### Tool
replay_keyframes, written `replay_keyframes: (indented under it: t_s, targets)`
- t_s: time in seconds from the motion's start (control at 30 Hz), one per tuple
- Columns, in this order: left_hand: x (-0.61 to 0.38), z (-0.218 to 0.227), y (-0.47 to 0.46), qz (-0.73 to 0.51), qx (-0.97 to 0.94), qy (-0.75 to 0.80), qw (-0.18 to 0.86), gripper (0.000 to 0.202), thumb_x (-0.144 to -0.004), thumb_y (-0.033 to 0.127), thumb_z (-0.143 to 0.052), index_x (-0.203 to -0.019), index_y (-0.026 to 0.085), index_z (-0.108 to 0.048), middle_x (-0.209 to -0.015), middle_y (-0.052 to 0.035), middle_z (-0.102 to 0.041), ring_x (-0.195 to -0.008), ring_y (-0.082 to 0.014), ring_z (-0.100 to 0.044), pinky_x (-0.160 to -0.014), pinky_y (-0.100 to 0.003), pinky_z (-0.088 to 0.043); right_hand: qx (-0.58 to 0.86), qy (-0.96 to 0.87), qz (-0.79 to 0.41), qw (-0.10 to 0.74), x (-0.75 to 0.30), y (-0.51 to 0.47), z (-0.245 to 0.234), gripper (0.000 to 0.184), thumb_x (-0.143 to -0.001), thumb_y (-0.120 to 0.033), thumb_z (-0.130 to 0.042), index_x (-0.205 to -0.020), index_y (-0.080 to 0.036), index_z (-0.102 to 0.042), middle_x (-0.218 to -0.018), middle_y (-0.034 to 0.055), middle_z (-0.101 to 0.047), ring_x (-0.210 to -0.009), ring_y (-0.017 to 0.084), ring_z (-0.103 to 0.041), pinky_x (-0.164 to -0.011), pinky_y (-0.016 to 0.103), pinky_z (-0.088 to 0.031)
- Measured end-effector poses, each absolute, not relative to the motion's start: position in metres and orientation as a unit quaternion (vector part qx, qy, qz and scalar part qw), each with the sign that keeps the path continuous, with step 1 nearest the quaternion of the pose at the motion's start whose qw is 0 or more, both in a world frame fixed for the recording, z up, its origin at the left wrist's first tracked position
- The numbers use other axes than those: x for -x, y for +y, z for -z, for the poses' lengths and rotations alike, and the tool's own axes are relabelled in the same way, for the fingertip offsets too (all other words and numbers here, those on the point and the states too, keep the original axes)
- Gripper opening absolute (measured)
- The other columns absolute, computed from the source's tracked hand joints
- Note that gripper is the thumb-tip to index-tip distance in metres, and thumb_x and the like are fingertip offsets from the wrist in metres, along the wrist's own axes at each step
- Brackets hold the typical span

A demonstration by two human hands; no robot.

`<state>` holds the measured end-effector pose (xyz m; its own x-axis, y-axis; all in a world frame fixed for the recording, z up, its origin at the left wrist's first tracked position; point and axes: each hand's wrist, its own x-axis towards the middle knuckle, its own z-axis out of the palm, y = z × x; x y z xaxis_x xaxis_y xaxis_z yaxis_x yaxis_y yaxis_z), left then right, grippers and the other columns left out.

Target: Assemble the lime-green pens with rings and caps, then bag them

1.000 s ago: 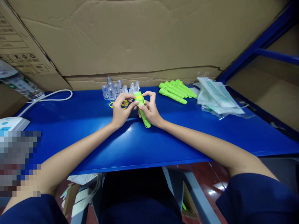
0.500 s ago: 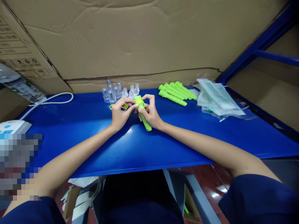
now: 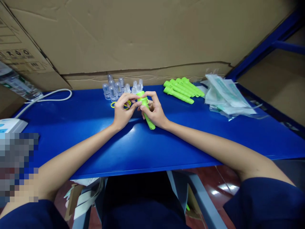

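Observation:
Between my two hands is a lime-green tapered plastic handle (image 3: 150, 122), its wider collared end up and its narrow end pointing down toward me. My right hand (image 3: 154, 111) is closed round the upper part, the index finger bent over the collar. At the other side, the fingertips and thumb of my left hand (image 3: 124, 109) pinch the wide end. Beneath and behind my left fingers lie yellow rings (image 3: 112, 105) on the table, partly hidden. Just behind stand several clear domed plastic caps (image 3: 113, 92) and smaller whitish caps (image 3: 140, 83).
Several more green handles (image 3: 178, 95) lie side by side at the back right, near plastic-wrapped packets (image 3: 230, 95). A water bottle (image 3: 21, 86), white cable (image 3: 64, 90) and power strip (image 3: 14, 125) occupy the left. Cardboard (image 3: 133, 38) walls the back of the blue table (image 3: 109, 159).
The view has shifted slightly. Both hands stay on the green handle. A yellow band round its collar, plain to see earlier, now hardly shows. My right index finger lies further over the top.

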<state>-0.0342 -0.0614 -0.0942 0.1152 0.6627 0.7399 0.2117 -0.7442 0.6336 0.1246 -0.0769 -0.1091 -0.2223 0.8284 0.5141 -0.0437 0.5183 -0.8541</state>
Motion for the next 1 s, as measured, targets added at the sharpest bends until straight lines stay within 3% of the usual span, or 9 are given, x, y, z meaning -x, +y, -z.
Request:
replay_keyframes:
  t_s: [0.17, 0.37, 0.6, 0.73, 0.87, 1.0]
  targets:
    - [0.032, 0.095, -0.063, -0.595, -0.71, 0.326, 0.192, 0.033, -0.086, 0.052, -0.074, -0.093, 0.021, -0.065, -0.093, -0.0029, -0.068, -0.08, -0.0132, -0.062, -0.066, -0.025, -0.045, 0.304, -0.653, -0.414, 0.557, -0.121, -0.078, 0.106, 0.057, -0.083, -0.041, -0.074, -0.111, -0.03, -0.026, -0.074, -0.0107, -0.058, -0.043, 0.008, -0.052, -0.04, 0.022, -0.044]
    - [0.032, 0.096, -0.062, -0.59, -0.713, 0.326, 0.195, 0.031, -0.089, 0.05, -0.071, -0.099, 0.022, -0.063, -0.098, -0.004, -0.068, -0.085, -0.0142, -0.064, -0.067, -0.026, -0.046, 0.287, -0.64, -0.442, 0.56, -0.121, -0.077, 0.105, 0.059, -0.083, -0.046, -0.075, -0.108, -0.029, -0.025, -0.072, -0.0122, -0.056, -0.041, 0.007, -0.053, -0.04, 0.019, -0.044]
    - [0.033, 0.096, -0.062, -0.594, -0.709, 0.334, 0.183, 0.029, -0.094, 0.048, -0.064, -0.105, 0.021, -0.065, -0.102, -0.0053, -0.07, -0.087, -0.0155, -0.066, -0.075, -0.028, -0.049, 0.283, -0.615, -0.483, 0.555, -0.125, -0.07, 0.106, 0.06, -0.084, -0.056, -0.073, -0.113, -0.027, -0.03, -0.083, -0.0061, -0.066, -0.048, 0.008, -0.059, -0.043, 0.02, -0.047]
    - [0.034, 0.095, -0.061, -0.602, -0.723, 0.31, 0.138, 0.021, -0.096, 0.042, -0.064, -0.102, 0.023, -0.067, -0.1, -0.0047, -0.07, -0.096, -0.0177, -0.065, -0.088, -0.032, -0.05, 0.296, -0.614, -0.499, 0.535, -0.126, -0.067, 0.105, 0.05, -0.091, -0.058, -0.062, -0.118, -0.021, -0.041, -0.072, -0.0052, -0.063, -0.047, 0.01, -0.057, -0.042, 0.022, -0.044]
    - [0.034, 0.096, -0.06, -0.596, -0.73, 0.309, 0.127, 0.017, -0.096, 0.038, -0.064, -0.103, 0.023, -0.067, -0.101, -0.0045, -0.071, -0.097, -0.0176, -0.065, -0.088, -0.032, -0.05, 0.284, -0.621, -0.512, 0.522, -0.125, -0.066, 0.106, 0.053, -0.093, -0.06, -0.057, -0.123, -0.018, -0.044, -0.066, -0.006, -0.059, -0.045, 0.011, -0.055, -0.04, 0.023, -0.041]
    - [0.034, 0.097, -0.059, -0.599, -0.726, 0.314, 0.127, 0.016, -0.093, 0.032, -0.068, -0.105, 0.022, -0.067, -0.1, -0.0036, -0.071, -0.091, -0.0159, -0.065, -0.083, -0.029, -0.05, 0.282, -0.63, -0.516, 0.507, -0.125, -0.066, 0.108, 0.056, -0.088, -0.058, -0.067, -0.121, -0.02, -0.043, -0.078, -0.0045, -0.061, -0.047, 0.008, -0.055, -0.038, 0.022, -0.039]
